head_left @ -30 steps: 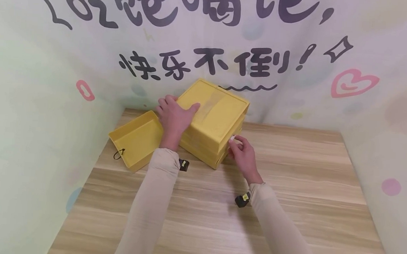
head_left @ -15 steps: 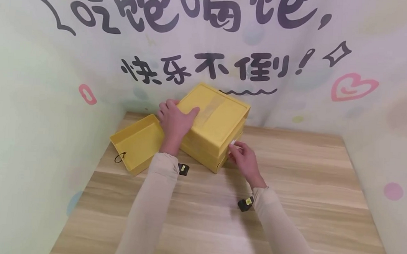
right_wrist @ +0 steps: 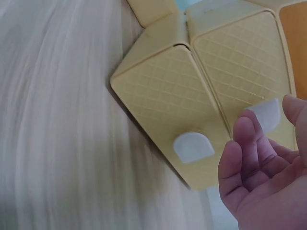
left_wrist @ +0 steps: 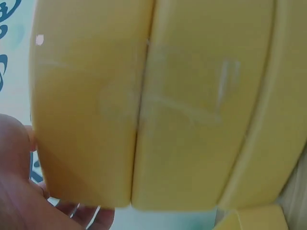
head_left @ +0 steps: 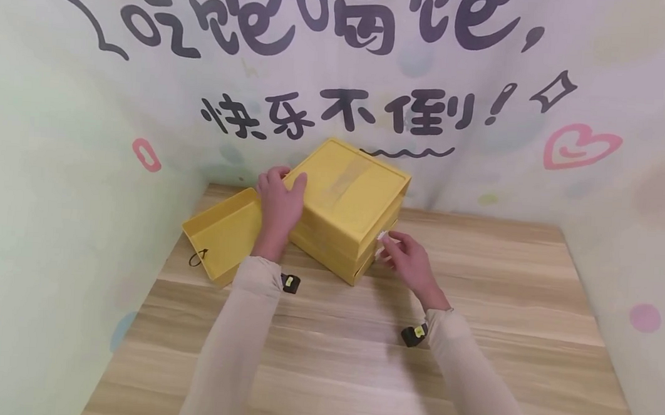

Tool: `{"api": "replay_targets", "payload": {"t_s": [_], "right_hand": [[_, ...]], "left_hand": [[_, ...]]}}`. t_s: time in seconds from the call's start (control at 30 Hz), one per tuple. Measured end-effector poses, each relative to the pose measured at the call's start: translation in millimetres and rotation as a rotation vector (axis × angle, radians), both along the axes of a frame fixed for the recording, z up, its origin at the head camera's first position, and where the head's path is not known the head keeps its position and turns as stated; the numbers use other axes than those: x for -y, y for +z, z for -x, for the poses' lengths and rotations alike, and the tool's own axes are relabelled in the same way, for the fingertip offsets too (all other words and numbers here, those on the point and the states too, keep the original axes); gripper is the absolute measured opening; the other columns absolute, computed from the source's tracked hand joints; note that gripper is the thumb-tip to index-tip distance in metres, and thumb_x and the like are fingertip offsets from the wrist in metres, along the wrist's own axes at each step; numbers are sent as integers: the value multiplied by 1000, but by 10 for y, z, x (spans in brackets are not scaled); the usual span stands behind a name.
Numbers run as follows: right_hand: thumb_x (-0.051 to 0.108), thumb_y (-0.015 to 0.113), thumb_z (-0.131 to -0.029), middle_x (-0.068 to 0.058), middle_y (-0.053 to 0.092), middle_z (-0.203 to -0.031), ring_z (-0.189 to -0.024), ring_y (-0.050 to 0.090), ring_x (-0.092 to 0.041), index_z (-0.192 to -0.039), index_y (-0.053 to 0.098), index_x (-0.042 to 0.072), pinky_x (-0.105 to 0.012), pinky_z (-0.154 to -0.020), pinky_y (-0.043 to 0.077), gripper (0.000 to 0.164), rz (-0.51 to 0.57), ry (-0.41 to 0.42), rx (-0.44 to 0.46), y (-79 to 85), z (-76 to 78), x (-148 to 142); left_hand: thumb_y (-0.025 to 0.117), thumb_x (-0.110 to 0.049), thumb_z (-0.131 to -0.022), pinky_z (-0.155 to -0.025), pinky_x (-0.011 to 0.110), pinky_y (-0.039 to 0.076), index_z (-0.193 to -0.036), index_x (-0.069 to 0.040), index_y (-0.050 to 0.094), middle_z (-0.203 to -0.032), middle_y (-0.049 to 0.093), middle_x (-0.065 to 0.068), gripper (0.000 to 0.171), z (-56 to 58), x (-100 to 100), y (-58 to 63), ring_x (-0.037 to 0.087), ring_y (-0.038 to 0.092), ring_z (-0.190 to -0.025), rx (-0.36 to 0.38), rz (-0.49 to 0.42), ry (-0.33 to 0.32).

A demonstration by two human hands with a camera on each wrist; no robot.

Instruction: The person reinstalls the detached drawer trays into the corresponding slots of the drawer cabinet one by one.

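A yellow tiered drawer box (head_left: 344,195) stands on the wooden table with clear tape across its top and side. My left hand (head_left: 278,208) rests at its left upper edge. In the left wrist view, the fingers (left_wrist: 88,215) reach behind the box's far edge. At the front, my right hand (head_left: 411,262) is beside the white drawer pulls. The right wrist view shows its loosely bent fingers (right_wrist: 247,129) overlapping the upper pull (right_wrist: 266,114), with the thumb just off its other side. The lower pull (right_wrist: 193,147) is uncovered, and both patterned drawer fronts (right_wrist: 158,91) look closed.
Left of the box lies a shallow yellow tray (head_left: 224,233) with a black loop (head_left: 197,257) at its near end. The box's top tier shows an orange-lit opening (right_wrist: 295,43) at its front. A printed wall (head_left: 481,171) rises behind the table (head_left: 324,357).
My left thumb has slid left from the box's top to its edge. My right hand has drawn slightly right and down, leaving more of the pulls in sight. The box stays put.
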State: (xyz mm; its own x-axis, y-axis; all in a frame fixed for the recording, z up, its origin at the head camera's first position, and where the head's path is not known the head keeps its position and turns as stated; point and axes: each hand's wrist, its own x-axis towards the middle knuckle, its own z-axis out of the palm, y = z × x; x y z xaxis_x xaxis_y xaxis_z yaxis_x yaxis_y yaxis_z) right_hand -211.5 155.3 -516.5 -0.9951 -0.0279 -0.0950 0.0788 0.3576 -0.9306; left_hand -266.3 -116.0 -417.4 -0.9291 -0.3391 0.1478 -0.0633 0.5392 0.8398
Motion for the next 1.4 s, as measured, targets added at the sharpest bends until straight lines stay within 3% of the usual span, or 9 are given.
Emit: {"api": "replay_targets", "payload": {"t_s": [0.17, 0.4, 0.5, 0.67, 0.83, 1.13, 1.3, 1.4], "right_hand": [[41, 55, -104, -26, 71, -104, -74, 71, -23, -143, 52, 0, -41, -73, 61, 56, -25, 26, -49, 114, 41, -91], [44, 52, -105, -20, 71, -109, -83, 67, -20, -144, 52, 2, -25, -69, 56, 57, -99, 17, -142, 394, 75, -189], [44, 52, -105, -18, 69, -114, -94, 65, -25, -144, 52, 4, -30, -77, 56, 56, -148, -15, -196, 511, 104, -220], [37, 53, -106, -21, 62, -128, -114, 61, -36, -145, 49, 1, -48, -97, 51, 53, -193, -44, -296, 703, 187, -254], [30, 54, -106, -25, 56, -135, -120, 58, -41, -146, 47, -3, -53, -100, 50, 52, -227, -44, -391, 883, 323, -257], [25, 54, -106, -26, 52, -143, -127, 51, -43, -150, 45, -1, -54, -99, 48, 52, -325, 20, -450, 981, 492, -211], [25, 52, -107, -27, 50, -147, -135, 46, -43, -150, 44, -2, -56, -114, 37, 52, -398, 56, -502, 968, 570, -186], [26, 49, -107, -27, 48, -150, -141, 42, -43, -151, 42, -3, -55, -121, 30, 53, -410, 71, -505, 968, 617, -170]], "left_hand": [[51, -42, -104, -106, 46, 41, -133, -5, 51, -129, 53, 16, 47, -81, 192, -13, 32, 45, -126, -51, -52, -30], [44, -46, -107, -105, 45, 44, -136, -5, 50, -131, 54, 15, 51, -229, 429, -29, 30, 53, -118, -64, -66, -73], [44, -48, -106, -102, 45, 44, -135, -5, 50, -130, 53, 15, 53, -317, 525, -39, 30, 52, -113, -78, -80, -71], [46, -45, -106, -99, 43, 44, -137, -4, 49, -129, 52, 16, 51, -469, 707, -57, 29, 52, -111, -83, -79, -58], [46, -39, -107, -100, 43, 44, -140, -3, 48, -132, 53, 18, 48, -582, 957, -110, 32, 54, -114, -51, -73, 13], [42, -39, -107, -113, 50, 41, -150, -6, 43, -147, 47, 19, 54, -792, 1419, -361, 35, 48, -128, 55, -42, 160], [41, -39, -106, -116, 59, 32, -150, 1, 42, -148, 43, 26, 59, -891, 1585, -599, 42, 38, -136, 82, 65, 198], [41, -38, -105, -117, 64, 26, -152, 2, 39, -152, 38, 30, 62, -943, 1653, -730, 47, 30, -142, 114, 78, 210]]}}
